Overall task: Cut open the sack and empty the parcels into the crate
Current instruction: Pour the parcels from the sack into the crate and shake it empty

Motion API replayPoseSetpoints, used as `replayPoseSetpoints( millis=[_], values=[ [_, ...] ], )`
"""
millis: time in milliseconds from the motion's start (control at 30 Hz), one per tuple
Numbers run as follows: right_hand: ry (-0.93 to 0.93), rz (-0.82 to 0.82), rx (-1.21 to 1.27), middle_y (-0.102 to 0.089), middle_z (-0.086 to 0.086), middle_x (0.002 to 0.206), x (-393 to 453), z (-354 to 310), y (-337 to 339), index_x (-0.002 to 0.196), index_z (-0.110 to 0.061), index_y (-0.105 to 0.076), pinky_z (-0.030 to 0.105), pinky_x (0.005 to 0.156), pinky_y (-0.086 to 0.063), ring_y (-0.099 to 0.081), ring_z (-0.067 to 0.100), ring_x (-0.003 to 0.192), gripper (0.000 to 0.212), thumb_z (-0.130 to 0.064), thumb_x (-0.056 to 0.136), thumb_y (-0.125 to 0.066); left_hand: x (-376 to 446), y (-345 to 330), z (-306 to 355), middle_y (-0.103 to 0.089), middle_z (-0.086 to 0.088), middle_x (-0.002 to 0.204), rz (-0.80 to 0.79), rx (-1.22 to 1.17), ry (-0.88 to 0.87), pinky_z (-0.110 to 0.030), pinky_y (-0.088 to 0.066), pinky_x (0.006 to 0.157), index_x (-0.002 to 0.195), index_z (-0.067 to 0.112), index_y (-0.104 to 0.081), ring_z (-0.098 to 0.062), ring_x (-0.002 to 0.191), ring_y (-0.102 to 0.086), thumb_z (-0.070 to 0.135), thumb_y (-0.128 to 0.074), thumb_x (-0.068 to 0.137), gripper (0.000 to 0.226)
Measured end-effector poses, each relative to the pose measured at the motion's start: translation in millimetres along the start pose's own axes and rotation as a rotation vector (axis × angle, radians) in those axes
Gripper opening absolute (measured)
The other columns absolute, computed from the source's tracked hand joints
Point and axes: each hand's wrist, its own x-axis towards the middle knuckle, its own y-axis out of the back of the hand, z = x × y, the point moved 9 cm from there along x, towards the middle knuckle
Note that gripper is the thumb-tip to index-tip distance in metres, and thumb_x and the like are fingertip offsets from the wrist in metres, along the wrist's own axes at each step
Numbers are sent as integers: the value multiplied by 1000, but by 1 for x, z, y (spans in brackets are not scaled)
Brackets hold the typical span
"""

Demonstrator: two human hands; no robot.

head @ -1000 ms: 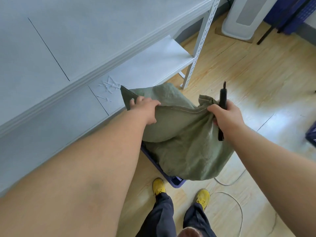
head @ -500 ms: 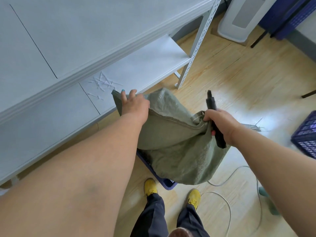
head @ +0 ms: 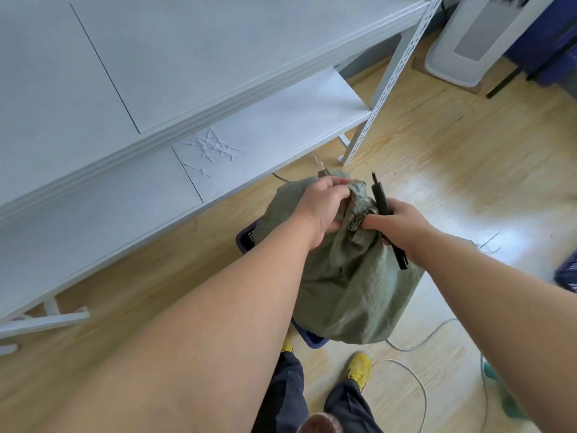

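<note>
A limp green woven sack [head: 356, 285] hangs over a blue crate [head: 246, 239] on the floor, hiding most of the crate and whatever lies inside. My left hand [head: 321, 207] grips the bunched upper edge of the sack. Close beside it, my right hand [head: 399, 223] holds a black cutter [head: 382, 204] and also pinches the sack fabric with its fingers. No parcels are visible.
A white metal shelf unit [head: 218, 120] stands to the left, with cut cable ties [head: 215, 146] on its lower shelf. A white cable [head: 415, 370] loops on the wooden floor by my yellow shoes [head: 359, 367]. Another blue crate [head: 566, 273] sits at the right edge.
My hands have come together, gathering the sack's spread upper edge into a bunch. The sack hangs narrower over the crate than before.
</note>
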Motion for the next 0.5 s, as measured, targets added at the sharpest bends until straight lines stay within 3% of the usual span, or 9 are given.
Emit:
replayPoseSetpoints(
  millis=[67,133,200,233,300,333,433,500],
  values=[
    [-32,55,36,-53,7,74,-3,6,5,88,-11,-62,33,61,-41,-48,22,66,11,-11,77,-64,-5,10,6,-60,-4,105,76,274,-146,-47,-51,96,104,24,-60,-22,102,-58,9,-52,84,25],
    [-60,54,107,-48,6,72,-4,7,8,81,-12,-57,32,58,-38,-44,21,65,7,-8,76,-61,-8,14,8,-50,-1,129,110,666,-270,-43,-38,109,129,26,-48,-20,123,-45,17,-63,78,54],
    [-67,-33,164,-49,6,72,-6,3,4,82,-10,-59,28,53,-36,-43,18,61,8,-3,78,-58,-12,4,-9,-44,-1,140,-50,878,-219,-42,-32,112,143,30,-30,-19,131,-40,28,-75,69,86],
    [-63,-87,178,-51,8,73,-8,1,-1,84,-9,-61,27,52,-36,-44,18,60,11,0,79,-57,-17,-4,-18,-49,0,134,-152,857,-184,-34,-35,110,141,29,-29,-12,125,-48,29,-80,67,90],
    [-55,-174,167,-55,11,74,-13,-2,-10,91,-7,-64,27,51,-36,-45,19,61,17,2,80,-55,-30,-25,-28,-61,4,109,-298,742,-173,-10,-43,91,122,20,-45,7,96,-59,15,-82,71,63],
    [-58,-204,149,-56,12,76,-15,-1,-13,95,-6,-64,28,51,-37,-46,19,61,19,2,80,-55,-30,-29,-33,-64,4,104,-302,722,-170,-9,-45,86,114,18,-51,6,91,-60,11,-81,73,51],
    [-83,-268,133,-54,11,75,-20,10,-10,95,-7,-64,27,50,-37,-46,18,59,12,-4,84,-60,-36,-32,-51,-68,0,111,-234,624,-61,-30,-48,95,118,21,-63,-15,103,-63,25,-73,84,36],
    [-73,-286,117,-54,8,72,-21,14,-4,94,-9,-64,26,49,-38,-45,16,54,9,-13,86,-66,-40,-28,-68,-71,-3,109,-122,415,75,-37,-49,97,116,21,-66,-21,102,-65,25,-65,87,29]
  ],
)
